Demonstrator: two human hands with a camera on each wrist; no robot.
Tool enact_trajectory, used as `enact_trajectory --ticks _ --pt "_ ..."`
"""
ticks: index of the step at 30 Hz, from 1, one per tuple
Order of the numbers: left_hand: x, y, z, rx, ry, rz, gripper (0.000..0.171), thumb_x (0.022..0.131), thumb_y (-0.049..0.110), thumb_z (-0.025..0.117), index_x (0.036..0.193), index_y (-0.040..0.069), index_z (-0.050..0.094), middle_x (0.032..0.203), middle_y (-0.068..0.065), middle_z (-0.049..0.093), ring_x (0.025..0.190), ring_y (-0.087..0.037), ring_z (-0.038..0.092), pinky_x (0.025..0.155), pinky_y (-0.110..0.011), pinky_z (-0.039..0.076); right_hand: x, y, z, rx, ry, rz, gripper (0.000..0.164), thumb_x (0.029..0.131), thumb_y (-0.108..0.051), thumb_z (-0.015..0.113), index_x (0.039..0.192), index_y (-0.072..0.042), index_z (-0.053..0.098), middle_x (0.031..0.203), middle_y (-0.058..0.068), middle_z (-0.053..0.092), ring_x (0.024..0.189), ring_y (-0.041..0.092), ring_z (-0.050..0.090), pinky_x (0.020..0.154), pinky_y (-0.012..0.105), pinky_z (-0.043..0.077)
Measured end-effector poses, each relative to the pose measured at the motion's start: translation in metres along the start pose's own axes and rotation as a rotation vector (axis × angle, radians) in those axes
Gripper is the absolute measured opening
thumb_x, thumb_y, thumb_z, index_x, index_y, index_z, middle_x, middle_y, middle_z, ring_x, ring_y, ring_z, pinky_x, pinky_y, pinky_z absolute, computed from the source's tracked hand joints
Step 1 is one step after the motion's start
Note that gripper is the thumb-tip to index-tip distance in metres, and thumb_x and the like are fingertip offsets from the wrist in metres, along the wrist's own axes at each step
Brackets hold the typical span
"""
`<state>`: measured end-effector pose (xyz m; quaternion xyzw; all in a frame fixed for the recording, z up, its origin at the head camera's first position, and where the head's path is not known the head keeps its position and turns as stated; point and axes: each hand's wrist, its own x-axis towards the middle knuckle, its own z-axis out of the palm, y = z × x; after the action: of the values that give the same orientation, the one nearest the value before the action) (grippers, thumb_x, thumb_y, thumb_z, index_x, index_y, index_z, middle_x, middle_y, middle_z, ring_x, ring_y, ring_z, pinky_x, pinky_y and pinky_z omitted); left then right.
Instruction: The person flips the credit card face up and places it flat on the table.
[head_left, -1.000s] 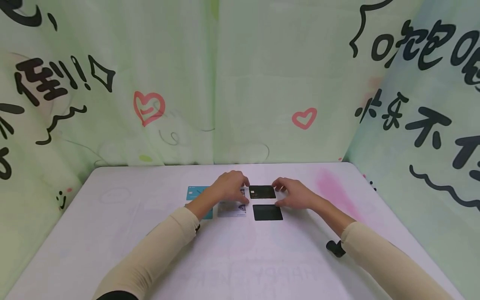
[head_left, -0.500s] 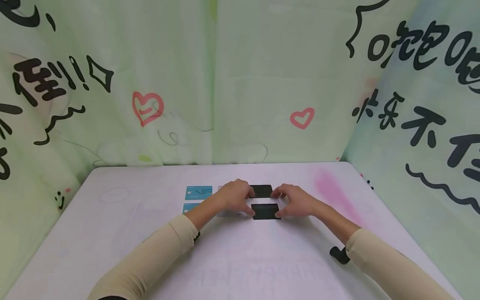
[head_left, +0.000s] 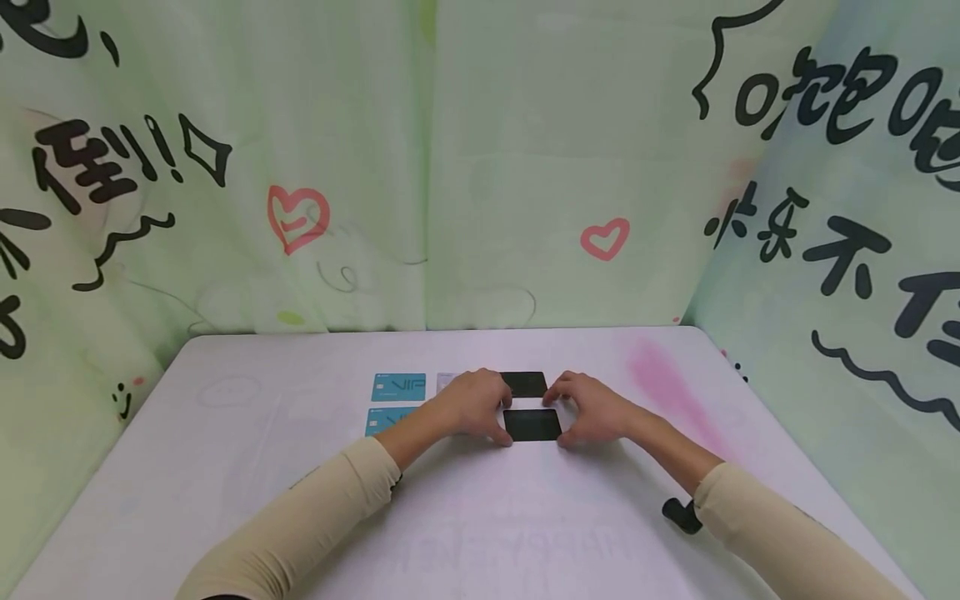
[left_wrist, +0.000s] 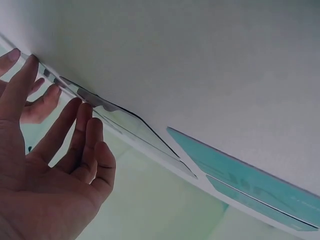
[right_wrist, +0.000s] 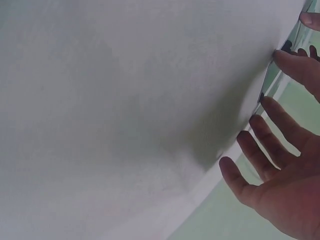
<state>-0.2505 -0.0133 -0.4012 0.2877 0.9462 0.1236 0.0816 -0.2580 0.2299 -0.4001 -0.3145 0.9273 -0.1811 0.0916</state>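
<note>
In the head view two black cards lie one behind the other on the table: a near card (head_left: 532, 425) and a far card (head_left: 527, 384). My left hand (head_left: 472, 404) is at their left side, its thumb at the near card's left edge and its fingers by the far card. Opposite it, my right hand (head_left: 596, 407) has its thumb at the near card's right corner and its fingertips close to the far card's right edge. Both hands have loosely bent fingers. A pale card (head_left: 444, 382) is mostly hidden behind the left hand.
Farther left lie two blue cards, a far blue card (head_left: 399, 387) and a near blue card (head_left: 386, 419), the latter partly covered by the left forearm. The white table (head_left: 465, 525) ends at a pale green curtain (head_left: 510, 167) with drawings and writing.
Both hands have moved nearer to the person, from beside the far black card to beside the near one. The near blue card shows more now. The black cards look unmoved.
</note>
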Motion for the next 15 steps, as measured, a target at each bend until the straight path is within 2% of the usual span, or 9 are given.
enact_trajectory --ticks 8,15 --pt "-0.0007 0.0026 -0.0004 0.006 -0.001 -0.012 0.043 0.078 0.043 0.091 0.106 0.012 0.079 0.094 0.002 0.069 0.086 -0.014 0.057 0.077 -0.029 0.049 0.0017 0.0 0.0005 -0.014 0.022 0.002 0.041 0.068 -0.014 0.088 0.106 -0.009 0.074 0.111 0.008 0.067 0.102 0.028 0.06 0.095 0.045 0.048" --pt "-0.0006 0.0044 0.0009 0.007 -0.01 -0.021 0.043 0.079 0.043 0.09 0.106 0.012 0.078 0.095 0.002 0.069 0.085 -0.014 0.058 0.078 -0.029 0.05 0.0028 -0.0014 0.0032 -0.039 0.027 0.023 0.04 0.064 -0.014 0.088 0.102 -0.01 0.074 0.105 0.005 0.066 0.102 0.026 0.057 0.091 0.042 0.048"
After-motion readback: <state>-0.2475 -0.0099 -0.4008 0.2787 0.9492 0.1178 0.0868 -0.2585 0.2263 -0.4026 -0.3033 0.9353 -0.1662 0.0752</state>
